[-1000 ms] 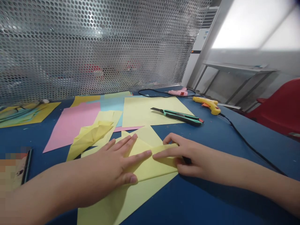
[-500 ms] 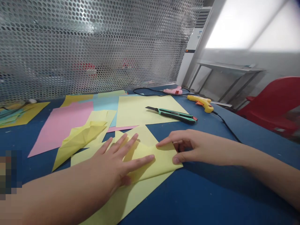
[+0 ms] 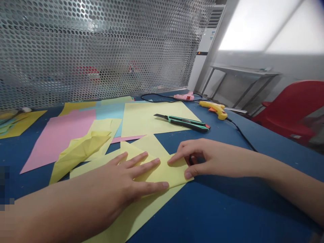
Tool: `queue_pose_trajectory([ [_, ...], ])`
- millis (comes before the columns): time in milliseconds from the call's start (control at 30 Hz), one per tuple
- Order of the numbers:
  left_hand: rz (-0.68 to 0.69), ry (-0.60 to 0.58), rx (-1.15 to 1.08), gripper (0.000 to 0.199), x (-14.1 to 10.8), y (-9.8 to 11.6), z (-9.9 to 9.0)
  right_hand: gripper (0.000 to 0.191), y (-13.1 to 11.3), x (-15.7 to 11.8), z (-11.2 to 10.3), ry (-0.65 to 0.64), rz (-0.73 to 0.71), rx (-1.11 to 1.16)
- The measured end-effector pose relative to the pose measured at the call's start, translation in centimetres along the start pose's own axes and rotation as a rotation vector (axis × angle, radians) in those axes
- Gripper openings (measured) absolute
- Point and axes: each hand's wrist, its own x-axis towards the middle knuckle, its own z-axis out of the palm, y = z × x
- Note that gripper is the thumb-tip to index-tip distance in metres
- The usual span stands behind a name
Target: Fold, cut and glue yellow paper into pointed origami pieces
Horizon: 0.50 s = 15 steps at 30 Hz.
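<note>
A folded sheet of yellow paper [image 3: 174, 172] lies on another pale yellow sheet [image 3: 141, 216] in front of me. My left hand [image 3: 136, 177] rests flat on the folded paper, fingers spread, pressing it down. At the right end of that paper, my right hand [image 3: 194, 157] grips the corner. Its thumb is on the edge and its index finger on top; the other fingers curl, partly hidden. Left of my hands sits a creased, pleated piece of yellow paper [image 3: 82, 146]. Beyond them, a green and black utility knife [image 3: 188, 123] with its blade out lies on a pale yellow sheet [image 3: 136, 116].
Pink paper [image 3: 65, 131] and blue paper [image 3: 111, 109] lie on the blue table [image 3: 227, 209]. A yellow glue gun [image 3: 215, 108] and a pink glue gun [image 3: 186, 96] with cords are at the back right. Behind stands a perforated metal screen [image 3: 101, 44]; a red chair [image 3: 298, 104] is at right.
My left hand has slid right and nearer to me along the folded paper, its thumb now at the near fold. My right hand stays at the corner. The view has shifted slightly.
</note>
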Motion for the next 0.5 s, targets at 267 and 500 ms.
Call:
queue_pose_trajectory([
  [267,0.055,0.145,0.005,0.091,-0.26,-0.34,0.18,0.027,-0.2,0.0,0.09,0.0,-0.015,-0.006],
  [500,0.06,0.108,0.05,0.081,-0.12,-0.14,0.08,0.032,-0.2,-0.03,0.06,-0.008,-0.001,0.027],
])
